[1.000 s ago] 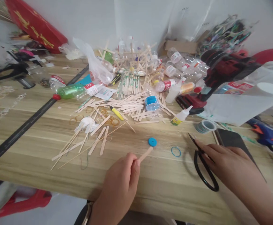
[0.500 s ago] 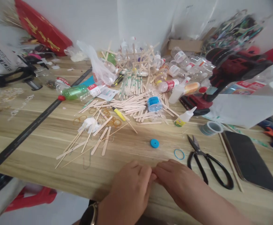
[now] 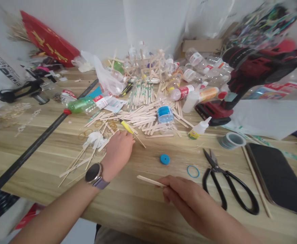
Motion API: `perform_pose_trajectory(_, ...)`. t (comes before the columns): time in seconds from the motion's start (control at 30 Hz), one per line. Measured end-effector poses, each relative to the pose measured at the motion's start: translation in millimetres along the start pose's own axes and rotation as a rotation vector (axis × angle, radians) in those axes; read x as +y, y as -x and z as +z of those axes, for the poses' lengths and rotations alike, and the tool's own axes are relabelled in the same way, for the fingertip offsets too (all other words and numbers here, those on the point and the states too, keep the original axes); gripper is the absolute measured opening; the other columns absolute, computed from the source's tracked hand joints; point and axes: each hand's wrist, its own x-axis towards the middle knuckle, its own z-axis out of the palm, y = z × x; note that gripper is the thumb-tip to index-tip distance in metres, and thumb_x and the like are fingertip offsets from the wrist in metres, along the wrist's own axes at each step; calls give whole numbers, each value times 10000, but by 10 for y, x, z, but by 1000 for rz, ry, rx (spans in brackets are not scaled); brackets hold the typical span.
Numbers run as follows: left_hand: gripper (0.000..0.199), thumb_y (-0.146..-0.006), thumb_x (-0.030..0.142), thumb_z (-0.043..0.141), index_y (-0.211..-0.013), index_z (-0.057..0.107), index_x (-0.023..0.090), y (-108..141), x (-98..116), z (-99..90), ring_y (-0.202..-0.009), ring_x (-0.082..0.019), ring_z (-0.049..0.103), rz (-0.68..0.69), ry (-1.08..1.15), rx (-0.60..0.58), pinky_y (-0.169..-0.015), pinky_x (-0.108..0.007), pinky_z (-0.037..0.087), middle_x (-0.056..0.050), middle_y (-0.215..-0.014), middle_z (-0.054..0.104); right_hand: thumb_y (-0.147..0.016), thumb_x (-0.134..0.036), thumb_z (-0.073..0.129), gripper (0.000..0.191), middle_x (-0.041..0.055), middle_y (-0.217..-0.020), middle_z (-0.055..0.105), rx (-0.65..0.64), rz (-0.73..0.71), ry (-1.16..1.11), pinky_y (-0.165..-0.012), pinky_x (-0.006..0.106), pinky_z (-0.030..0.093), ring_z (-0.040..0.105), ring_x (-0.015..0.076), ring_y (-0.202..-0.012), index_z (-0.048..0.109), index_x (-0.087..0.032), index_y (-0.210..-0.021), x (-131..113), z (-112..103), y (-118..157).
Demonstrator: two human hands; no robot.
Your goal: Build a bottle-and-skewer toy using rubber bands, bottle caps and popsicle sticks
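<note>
Pinched between the thumb and fingers of my right hand [image 3: 181, 196] is a flat wooden craft stick [image 3: 149, 181], its free end pointing left above the tabletop. My left hand [image 3: 119, 149], with a watch [image 3: 93, 173] on the wrist, reaches over the loose sticks. Its fingers curl downward beside a yellow pen-like tool [image 3: 126, 126]; whatever they grip is hidden beneath the hand. A blue disc [image 3: 165, 159] with a small centre hole lies between the hands. Right of it are a blue ring [image 3: 193, 171] and black-handled scissors [image 3: 217, 167].
Craft sticks [image 3: 140, 118] lie heaped mid-table before plastic bottles [image 3: 189, 74]. A glue bottle [image 3: 199, 128], a tape roll [image 3: 231, 140], a red-black power drill [image 3: 242, 81] and a phone [image 3: 278, 176] stand or lie rightward. A green bottle [image 3: 80, 105] lies left by a black strip [image 3: 31, 152].
My hands were together at the front edge and have parted. The left has moved forward and left to the sticks; the right now shows a craft stick in its fingers.
</note>
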Motion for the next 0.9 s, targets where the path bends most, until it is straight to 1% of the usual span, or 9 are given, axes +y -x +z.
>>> perform_pose_trajectory(0.07, 223, -942, 141, 466, -848, 668, 133, -48, 10, 5, -819, -287, 647, -6, -15, -5, -736, -378, 465, -130, -833, 706, -990, -223, 332, 245, -4, -738, 619, 15, 3, -63, -631, 235, 412, 592, 138, -680, 509, -228, -820, -7, 14, 1)
perform_pose_trajectory(0.17, 253, -956, 130, 416, -878, 657, 131, -43, -8, -87, -768, -283, 647, -23, -36, 11, -696, -372, 459, -119, -763, 690, -1000, -245, 331, 248, -28, -698, 573, 78, 0, -129, -586, 215, 392, 548, 115, -626, 492, -230, -812, 1, 10, 8)
perform_pose_trajectory(0.3, 266, -963, 137, 397, -901, 655, 120, 24, -4, -213, -860, -282, 636, 6, -33, 24, -781, -389, 464, -138, -881, 689, -994, -281, 334, 258, -31, -650, 536, 187, -15, -179, -541, 218, 383, 504, 115, -573, 550, -220, -866, 32, -13, 10)
perform_pose_trajectory(0.37, 240, -952, 140, 432, -895, 664, 118, 47, 23, -196, -888, -272, 632, 43, -9, 0, -804, -383, 468, -137, -928, 689, -981, -291, 342, 263, -27, -632, 535, 217, -1, -189, -526, 227, 381, 497, 123, -557, 584, -212, -912, 42, -19, -5)
perform_pose_trajectory(0.43, 220, -940, 140, 461, -886, 673, 123, 52, 53, -132, -887, -264, 635, 65, 17, -23, -796, -371, 475, -130, -927, 693, -966, -297, 361, 262, -25, -618, 536, 250, 40, -196, -513, 237, 368, 479, 127, -538, 605, -206, -933, 49, -17, -31)
perform_pose_trajectory(0.53, 219, -935, 127, 460, -898, 675, 119, 39, 81, -27, -879, -269, 647, 66, 38, -29, -782, -376, 481, -139, -912, 702, -951, -322, 396, 268, -26, -609, 530, 301, 97, -228, -524, 252, 356, 454, 130, -538, 634, -199, -942, 72, -10, -70)
perform_pose_trajectory(0.63, 204, -937, 140, 467, -914, 668, 109, 31, 86, 23, -863, -275, 660, 56, 36, -22, -769, -380, 484, -154, -897, 710, -952, -377, 418, 300, -25, -610, 525, 328, 143, -297, -530, 262, 340, 446, 134, -553, 649, -188, -965, 118, -6, -92)
perform_pose_trajectory(0.8, 243, -934, 87, 424, -873, 655, 127, 51, 99, 9, -833, -262, 669, 63, 45, -24, -730, -353, 482, -133, -845, 714, -942, -479, 464, 359, -28, -616, 508, 350, 175, -399, -532, 270, 310, 410, 129, -557, 667, -184, -925, 198, 2, -114)
perform_pose_trajectory(0.9, 272, -954, 90, 369, -922, 639, 116, 80, 122, -84, -780, -268, 662, 35, 46, -8, -678, -355, 468, -134, -834, 693, -917, -553, 497, 426, -25, -630, 501, 341, 192, -487, -540, 271, 303, 399, 125, -571, 686, -173, -952, 205, 7, -127)
